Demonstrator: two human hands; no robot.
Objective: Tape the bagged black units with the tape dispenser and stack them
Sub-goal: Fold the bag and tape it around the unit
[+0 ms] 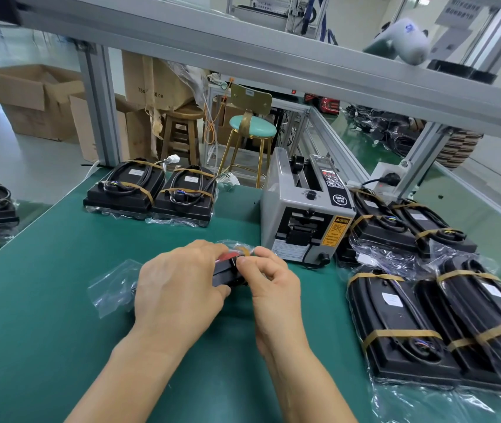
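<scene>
**Taping a bagged unit, hands close together**

Green mat (60,331) under both hands, kept bare there as working room. Ahead and right of the hands, tape dispenser (305,209), outlet facing them, probably for easy reach. Taped units (395,328) piled right of the right hand; two more (151,190) ahead of the left. Between the hands, bagged black unit (228,274), bag tail trailing left. Left hand (176,285) clamped over it, likely steadying; right hand (269,280) pinching its far end, seemingly pressing tape.
</scene>
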